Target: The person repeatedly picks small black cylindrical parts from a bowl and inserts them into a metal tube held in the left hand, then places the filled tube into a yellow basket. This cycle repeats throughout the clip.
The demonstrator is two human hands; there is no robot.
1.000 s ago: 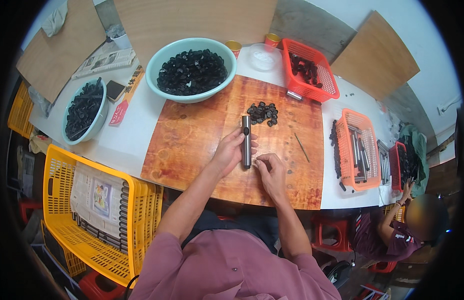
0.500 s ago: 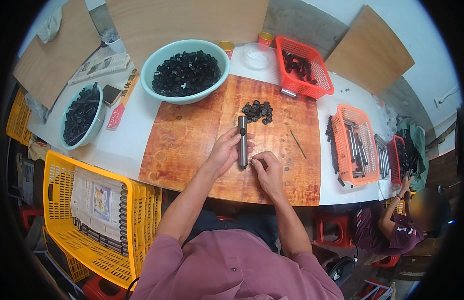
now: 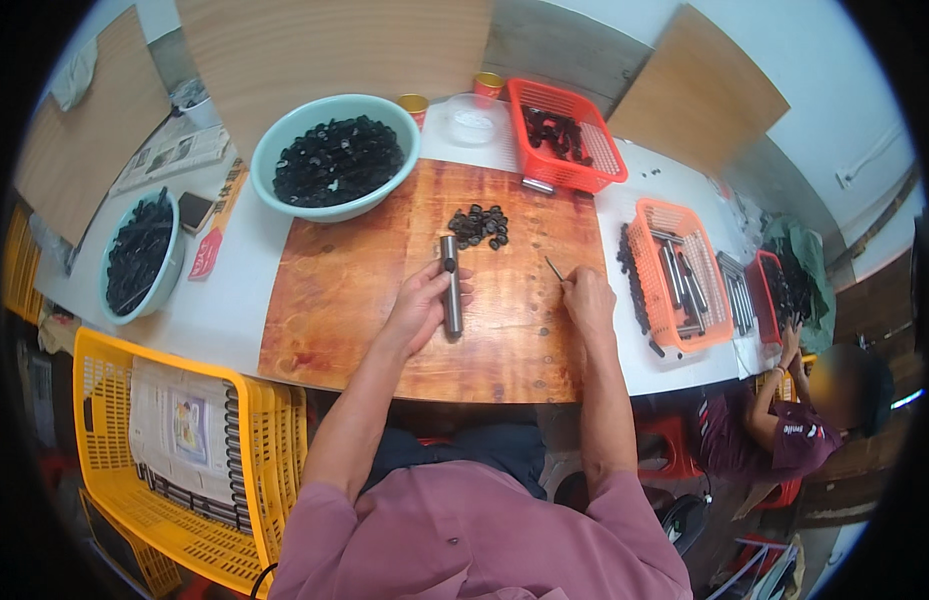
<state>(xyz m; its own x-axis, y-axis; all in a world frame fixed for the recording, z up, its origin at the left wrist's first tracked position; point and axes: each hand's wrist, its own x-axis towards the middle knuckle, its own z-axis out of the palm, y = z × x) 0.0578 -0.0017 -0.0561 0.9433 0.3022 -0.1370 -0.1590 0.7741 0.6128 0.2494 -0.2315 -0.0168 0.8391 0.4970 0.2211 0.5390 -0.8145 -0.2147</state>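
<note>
Wooden work board (image 3: 364, 290): grey metal tube (image 3: 450, 285) rests near its centre, grasped by left hand (image 3: 419, 305), while right hand (image 3: 587, 298) pinches thin pin (image 3: 553, 268); loose grip could roll tube into black caps (image 3: 478, 226).

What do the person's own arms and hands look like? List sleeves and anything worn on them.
Both arms come out of a dusty-pink shirt with short sleeves that end near the elbows, so the forearms are uncovered. The left hand and right hand are without gloves. No watch, ring or wristband shows on either one.
</note>
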